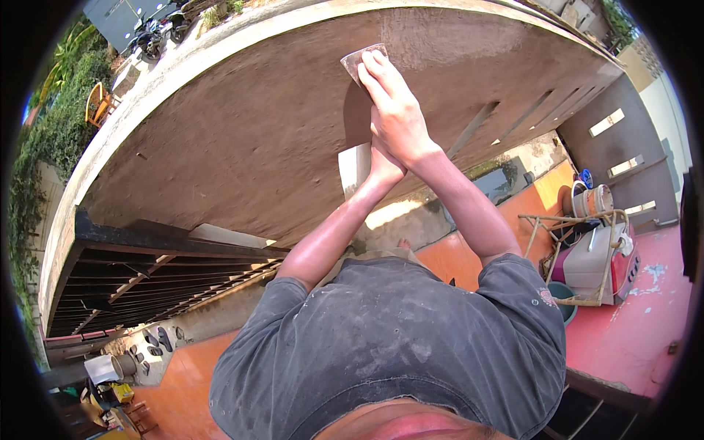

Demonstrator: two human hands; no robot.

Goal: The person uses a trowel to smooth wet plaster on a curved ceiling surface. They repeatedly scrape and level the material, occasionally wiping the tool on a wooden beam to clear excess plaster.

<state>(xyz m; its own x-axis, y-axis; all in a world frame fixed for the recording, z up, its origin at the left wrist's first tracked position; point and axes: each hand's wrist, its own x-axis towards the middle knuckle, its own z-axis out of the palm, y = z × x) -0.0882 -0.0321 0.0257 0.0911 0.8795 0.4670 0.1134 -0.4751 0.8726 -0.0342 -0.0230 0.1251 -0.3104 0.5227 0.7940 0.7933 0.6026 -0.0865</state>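
One scraper (353, 64) in the right hand (400, 117)

Motorcycles (150, 44) and a wooden chair (98, 105) stand upper left, sandals (163, 338) lie lower left, a green basin (568, 313) sits right.

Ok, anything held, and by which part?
Flat grey plate, in the right hand, fingers laid over its face. Left hand: mostly hidden behind the right, can't tell.
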